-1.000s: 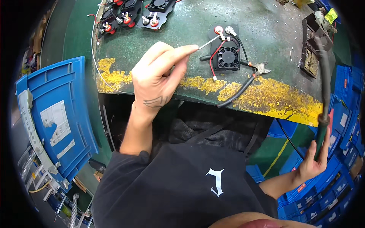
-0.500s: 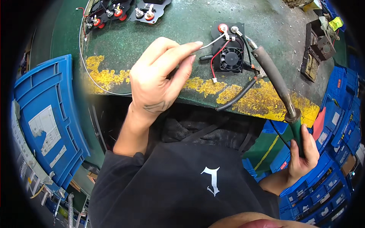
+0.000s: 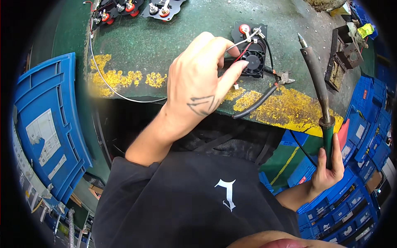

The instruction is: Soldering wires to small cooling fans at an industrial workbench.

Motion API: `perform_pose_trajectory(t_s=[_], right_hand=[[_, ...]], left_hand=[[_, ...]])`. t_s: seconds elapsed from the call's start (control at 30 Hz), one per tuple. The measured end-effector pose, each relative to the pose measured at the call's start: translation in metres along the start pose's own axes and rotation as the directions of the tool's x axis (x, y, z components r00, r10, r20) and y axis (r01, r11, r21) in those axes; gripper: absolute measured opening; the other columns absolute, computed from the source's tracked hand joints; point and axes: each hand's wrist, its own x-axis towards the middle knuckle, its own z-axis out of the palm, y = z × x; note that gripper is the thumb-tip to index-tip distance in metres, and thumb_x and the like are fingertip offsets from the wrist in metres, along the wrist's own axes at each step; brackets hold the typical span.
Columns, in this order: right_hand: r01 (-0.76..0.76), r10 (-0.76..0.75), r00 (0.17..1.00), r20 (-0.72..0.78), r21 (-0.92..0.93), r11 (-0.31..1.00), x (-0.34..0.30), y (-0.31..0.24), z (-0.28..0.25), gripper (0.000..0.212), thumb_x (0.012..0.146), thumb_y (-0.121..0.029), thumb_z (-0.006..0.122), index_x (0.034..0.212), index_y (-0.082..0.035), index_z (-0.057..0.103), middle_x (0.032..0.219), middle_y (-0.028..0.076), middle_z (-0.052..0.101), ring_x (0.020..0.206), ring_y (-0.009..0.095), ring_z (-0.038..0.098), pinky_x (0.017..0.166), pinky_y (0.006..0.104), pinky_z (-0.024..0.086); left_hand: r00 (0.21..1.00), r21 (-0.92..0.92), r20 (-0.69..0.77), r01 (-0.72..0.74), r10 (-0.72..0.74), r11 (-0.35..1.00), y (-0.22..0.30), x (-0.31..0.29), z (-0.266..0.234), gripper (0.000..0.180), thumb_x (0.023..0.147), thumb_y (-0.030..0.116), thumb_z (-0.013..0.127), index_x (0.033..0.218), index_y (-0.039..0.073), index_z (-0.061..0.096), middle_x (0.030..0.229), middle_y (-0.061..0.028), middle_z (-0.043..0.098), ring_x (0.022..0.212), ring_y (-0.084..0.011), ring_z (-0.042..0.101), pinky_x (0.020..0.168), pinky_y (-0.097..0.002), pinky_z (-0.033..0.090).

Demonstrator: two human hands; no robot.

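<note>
Tabletop [image 3: 173,33]: worn green surface, scuffed, with a pale sheen toward its far part
Front edge: chipped yellow paint band [image 3: 297,108], patchy at left, more solid at right
Floor [image 3: 279,161]: green, crossed by a thin yellow line [image 3: 284,166]
Left side: large blue plastic crate [image 3: 62,103] bearing a torn white paper sheet [image 3: 49,132]
Lower left: ribbed hose [image 3: 71,225]
Right side: many blue bins [image 3: 349,184] with pale labels
Light: bright over the tabletop, dark beneath it

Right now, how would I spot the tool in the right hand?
Find the green workbench with its worn yellow front edge. Near its right end, the right hand holds a soldering iron. Unlike the dark-handled cutters lying to its left, it has a green handle, a long dark barrel and a pointed metal tip.
</note>
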Motion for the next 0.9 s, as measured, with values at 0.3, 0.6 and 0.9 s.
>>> perform_pose_trajectory(t_s=[0.3, 0.6, 0.9], right_hand=[[-0.059, 0.063, 0.995, -0.071, 0.053, 0.997, -0.013, 0.016, 0.0, 0.049, 0.084, 0.01, 0.073, 0.132, 0.009, 0.064, 0.116, 0.019, 0.072, 0.099, 0.019, 0.068, 0.09, 0.0269, 0.05], [-0.138, 0.155, 0.979, -0.136, 0.123, 0.983, -0.025, 0.032, -0.001, 0.048, 0.086, 0.008, 0.072, 0.133, 0.008, 0.064, 0.117, 0.016, 0.073, 0.095, 0.013, 0.067, 0.087, 0.0233, 0.05], [-0.17, 0.196, 0.964, -0.18, 0.15, 0.974, -0.033, 0.041, 0.002, 0.046, 0.088, 0.008, 0.069, 0.134, 0.008, 0.063, 0.122, 0.017, 0.071, 0.096, 0.013, 0.067, 0.087, 0.0228, 0.05]], left_hand=[[0.992, -0.14, -0.086, -0.099, 0.088, 0.985, 0.018, -0.001, 0.005, 0.013, 0.082, 0.001, 0.075, 0.09, 0.004, 0.066, 0.083, -0.0095, 0.062, 0.072, -0.0262, 0.064, 0.064, -0.0356, 0.052], [0.957, -0.05, -0.142, -0.261, 0.251, 0.964, 0.021, -0.023, 0.033, 0.027, 0.079, -0.009, 0.074, 0.103, 0.004, 0.075, 0.088, -0.0071, 0.064, 0.064, -0.0146, 0.056, 0.056, -0.0277, 0.046], [0.971, 0.146, -0.021, -0.233, 0.238, 0.962, 0.022, -0.037, 0.029, 0.044, 0.075, -0.006, 0.074, 0.117, 0.007, 0.076, 0.087, -0.0055, 0.056, 0.066, -0.0183, 0.058, 0.058, -0.0308, 0.048]])
